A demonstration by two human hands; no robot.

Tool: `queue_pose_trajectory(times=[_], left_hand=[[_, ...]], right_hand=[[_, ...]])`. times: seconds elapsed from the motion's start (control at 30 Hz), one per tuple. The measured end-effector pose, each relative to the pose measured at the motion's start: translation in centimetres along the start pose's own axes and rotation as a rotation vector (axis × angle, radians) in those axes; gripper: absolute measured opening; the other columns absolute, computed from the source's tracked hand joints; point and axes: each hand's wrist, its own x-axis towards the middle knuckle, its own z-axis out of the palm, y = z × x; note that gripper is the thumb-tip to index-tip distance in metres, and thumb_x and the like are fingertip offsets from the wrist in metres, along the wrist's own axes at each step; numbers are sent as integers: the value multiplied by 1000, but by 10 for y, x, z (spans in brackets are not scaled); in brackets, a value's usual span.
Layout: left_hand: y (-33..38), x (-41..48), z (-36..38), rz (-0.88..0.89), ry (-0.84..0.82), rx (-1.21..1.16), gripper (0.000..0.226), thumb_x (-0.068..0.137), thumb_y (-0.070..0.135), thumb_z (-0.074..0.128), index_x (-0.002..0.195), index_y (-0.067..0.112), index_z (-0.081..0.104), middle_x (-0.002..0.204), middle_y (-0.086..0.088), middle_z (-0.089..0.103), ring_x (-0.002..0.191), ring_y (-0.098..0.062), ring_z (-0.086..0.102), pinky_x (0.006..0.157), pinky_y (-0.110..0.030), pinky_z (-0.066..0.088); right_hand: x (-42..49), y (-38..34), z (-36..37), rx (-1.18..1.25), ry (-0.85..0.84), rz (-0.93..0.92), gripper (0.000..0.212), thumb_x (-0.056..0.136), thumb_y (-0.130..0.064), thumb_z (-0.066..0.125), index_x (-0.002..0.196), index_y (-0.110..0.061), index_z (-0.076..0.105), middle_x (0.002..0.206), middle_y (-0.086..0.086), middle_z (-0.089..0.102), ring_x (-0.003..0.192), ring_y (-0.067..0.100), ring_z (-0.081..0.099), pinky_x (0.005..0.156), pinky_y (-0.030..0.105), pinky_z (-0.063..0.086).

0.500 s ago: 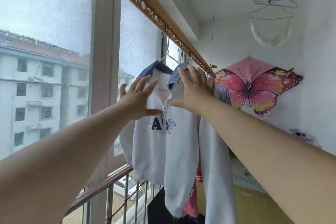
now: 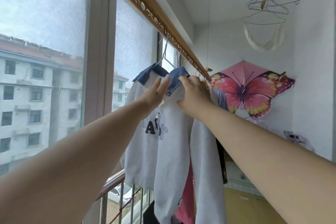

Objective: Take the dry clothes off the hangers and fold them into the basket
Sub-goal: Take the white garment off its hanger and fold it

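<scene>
Head view: both bare arms reach up and forward to one white sweatshirt [image 2: 163,151] with a denim collar [image 2: 177,80], which hangs on one wire hanger [image 2: 164,54] hooked to the carved wooden rail [image 2: 145,5] above the fingers. The left hand [image 2: 156,94] lies against the neckline, its fingers [image 2: 164,82] straight and close together, touching the collar's edge. The right hand [image 2: 195,96] grips the shoulder, its fingers [image 2: 192,80] curled over the top of the fabric and the thumb spread beneath. Behind the right fingers hang one grey garment [image 2: 221,96] and, lower, one pink one [image 2: 186,196]. Left of the fingers stands a tall window [image 2: 45,23] above a metal railing [image 2: 116,185]. Beyond them one pink butterfly kite [image 2: 249,89] is on the white wall, with a cluster of bare wire hangers [image 2: 267,5] overhead, too tangled to count.
</scene>
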Motion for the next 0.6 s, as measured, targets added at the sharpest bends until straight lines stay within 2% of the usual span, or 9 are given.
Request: queue_pose_trajectory(times=[0.07, 0.1, 0.17, 0.23, 0.3, 0.37, 0.4, 0.47, 0.6], left_hand=[[7, 5, 3, -31, -40, -117, 51, 101, 42, 30, 150, 31, 18, 154, -4, 28, 138, -27, 32, 108, -44, 29], [9, 7, 4, -72, -65, -201, 52, 98, 52, 32, 146, 32, 29, 146, -4, 41, 130, -26, 41, 101, -41, 35], [14, 8, 6, -146, -82, -325, 55, 89, 67, 35, 123, 29, 55, 106, 0, 63, 93, -16, 52, 79, -32, 36], [16, 11, 5, -169, -75, -317, 45, 87, 69, 41, 97, 30, 60, 87, -2, 58, 74, -13, 42, 67, -28, 29], [14, 15, 4, -191, -65, -316, 49, 79, 74, 48, 92, 28, 61, 95, -8, 62, 79, -17, 51, 72, -27, 38], [13, 17, 1, -232, -23, -327, 61, 67, 77, 59, 95, 24, 65, 109, -9, 69, 98, -22, 63, 94, -34, 47], [13, 18, -1, -253, -8, -317, 65, 62, 77, 63, 96, 22, 66, 109, -8, 69, 102, -23, 64, 97, -38, 48], [14, 17, -4, -276, -1, -284, 62, 63, 73, 68, 95, 19, 67, 103, -5, 70, 98, -20, 65, 95, -37, 51], [23, 13, -11, -275, 6, -192, 60, 62, 70, 70, 92, 19, 65, 101, -8, 68, 96, -21, 64, 95, -37, 51]], right_hand=[[-2, -2, 0, 66, 10, -32, 66, 87, -22, 63, 145, -18, 32, 144, 10, 33, 129, 31, 35, 104, 38, 33], [-3, -3, 0, 107, 17, -47, 64, 87, -19, 63, 144, -16, 35, 144, 10, 34, 130, 29, 36, 104, 36, 33], [-6, -7, -1, 204, 19, -60, 60, 87, -13, 61, 143, -13, 37, 144, 8, 36, 131, 26, 36, 104, 31, 32], [-7, -9, -3, 267, 24, -61, 57, 88, -8, 57, 142, -11, 39, 145, 7, 37, 132, 23, 37, 99, 24, 31], [-8, -10, -2, 315, 46, -67, 55, 87, -5, 57, 140, -9, 43, 144, 7, 40, 132, 22, 39, 93, 18, 28], [-10, -11, -1, 370, 74, -85, 53, 86, -5, 57, 138, -7, 46, 142, 6, 45, 131, 21, 42, 97, 18, 30], [-12, -11, -1, 399, 80, -91, 52, 87, -6, 56, 138, -7, 47, 141, 6, 48, 130, 20, 43, 100, 20, 33], [-16, -10, -3, 459, 80, -100, 50, 89, -8, 54, 139, -10, 49, 139, 5, 52, 128, 20, 46, 103, 25, 39], [-22, -5, -2, 650, -24, -57, 49, 88, -15, 55, 136, -26, 46, 126, 7, 56, 112, 20, 56, 85, 22, 50]])
